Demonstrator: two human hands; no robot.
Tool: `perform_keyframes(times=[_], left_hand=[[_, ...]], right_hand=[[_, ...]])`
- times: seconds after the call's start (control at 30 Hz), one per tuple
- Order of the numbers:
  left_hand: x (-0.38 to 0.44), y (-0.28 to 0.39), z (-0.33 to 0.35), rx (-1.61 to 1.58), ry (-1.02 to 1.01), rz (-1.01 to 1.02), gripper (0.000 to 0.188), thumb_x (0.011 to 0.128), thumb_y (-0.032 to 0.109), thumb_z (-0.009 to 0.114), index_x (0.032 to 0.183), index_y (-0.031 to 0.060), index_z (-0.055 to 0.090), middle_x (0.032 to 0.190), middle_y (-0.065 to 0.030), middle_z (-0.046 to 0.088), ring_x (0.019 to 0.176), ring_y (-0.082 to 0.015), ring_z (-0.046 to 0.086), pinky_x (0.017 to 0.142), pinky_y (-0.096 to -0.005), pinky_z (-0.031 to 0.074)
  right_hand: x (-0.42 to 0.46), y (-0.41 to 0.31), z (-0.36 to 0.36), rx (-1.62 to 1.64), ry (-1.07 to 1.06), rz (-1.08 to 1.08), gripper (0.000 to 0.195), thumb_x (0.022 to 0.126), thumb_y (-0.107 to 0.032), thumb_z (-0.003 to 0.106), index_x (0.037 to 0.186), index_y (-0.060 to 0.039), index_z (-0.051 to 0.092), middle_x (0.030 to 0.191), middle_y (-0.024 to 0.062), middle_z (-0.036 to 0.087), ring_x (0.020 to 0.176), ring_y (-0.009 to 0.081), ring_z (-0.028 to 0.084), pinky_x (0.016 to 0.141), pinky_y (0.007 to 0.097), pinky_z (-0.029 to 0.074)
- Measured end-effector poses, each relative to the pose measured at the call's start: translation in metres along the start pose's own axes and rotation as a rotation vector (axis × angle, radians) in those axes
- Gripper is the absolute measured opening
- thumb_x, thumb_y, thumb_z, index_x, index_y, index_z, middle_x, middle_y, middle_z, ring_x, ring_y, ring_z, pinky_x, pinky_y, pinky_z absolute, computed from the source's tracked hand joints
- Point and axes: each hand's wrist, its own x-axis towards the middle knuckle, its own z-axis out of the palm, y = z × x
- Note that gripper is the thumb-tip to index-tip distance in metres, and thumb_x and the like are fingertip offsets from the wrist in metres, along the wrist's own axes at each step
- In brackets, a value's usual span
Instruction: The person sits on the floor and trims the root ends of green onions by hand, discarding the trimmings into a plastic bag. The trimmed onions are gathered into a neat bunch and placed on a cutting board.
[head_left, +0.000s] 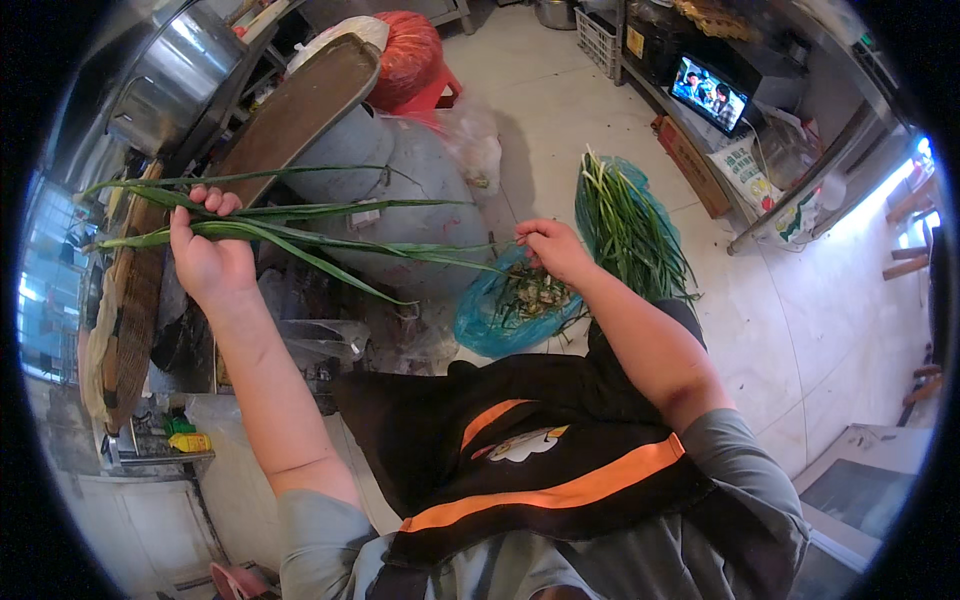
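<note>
My left hand (214, 251), palm up, is closed around several long green scallion stalks (300, 234), whose leaves stretch right over a grey rounded container. To the right, my right hand (551, 247) hangs above a blue plastic bag (480, 319); its fingertips are pinched together near a leaf tip, and whether they hold anything is too small to tell. Inside that open bag lie pale and green vegetable scraps (536, 291). Beyond my right forearm, a large bunch of scallions (622, 217) rests on another blue bag on the floor.
A brown tray (300, 112) leans over the grey rounded containers (420, 195). Behind it a red mesh sack (409, 56) sits by a red plastic stool. At right is a metal shelf with a lit screen (709, 94). Metal pots (176, 75) stand at upper left.
</note>
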Motion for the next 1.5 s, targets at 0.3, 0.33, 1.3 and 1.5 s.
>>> perform_keyframes(times=[0.3,0.33,1.3,1.5], left_hand=[[0.003,-0.001,-0.002,-0.002,-0.017,-0.015,0.017,0.092,0.015,0.03,0.088,0.0008,0.038,0.083,-0.0081,0.042,0.072,-0.0177,0.038,0.064,-0.0298,0.036],[0.003,-0.003,-0.001,-0.009,-0.012,-0.015,0.017,0.092,0.015,0.03,0.089,0.0009,0.038,0.083,-0.0081,0.043,0.072,-0.0177,0.038,0.063,-0.0298,0.036],[-0.027,-0.027,-0.007,0.129,0.034,-0.022,0.025,0.093,0.017,0.028,0.102,-0.0003,0.043,0.117,-0.0158,0.049,0.073,-0.0161,0.043,0.064,-0.0282,0.039],[-0.042,-0.039,0.006,0.138,0.164,0.078,0.027,0.093,0.018,0.027,0.102,-0.0008,0.043,0.119,-0.0148,0.048,0.071,-0.0148,0.043,0.065,-0.0271,0.038]], right_hand=[[-0.017,-0.017,-0.004,0.019,-0.303,-0.204,0.036,0.078,-0.001,0.039,0.11,-0.0002,0.055,0.091,0.0058,0.06,0.083,0.0126,0.055,0.076,0.0268,0.045],[-0.017,-0.015,-0.007,0.039,-0.345,-0.216,0.035,0.078,-0.002,0.04,0.11,-0.0004,0.055,0.09,0.0054,0.06,0.083,0.0126,0.055,0.077,0.0269,0.045],[-0.03,-0.003,0.006,-0.44,-0.201,-0.35,0.018,0.073,-0.019,0.057,0.081,-0.0029,0.06,0.074,0.0109,0.061,0.065,0.0222,0.056,0.059,0.034,0.045],[-0.005,0.03,0.001,0.13,-0.045,-0.003,0.013,0.074,-0.015,0.057,0.074,-0.0021,0.058,0.062,0.0033,0.054,0.053,0.0102,0.048,0.046,0.0294,0.038]])
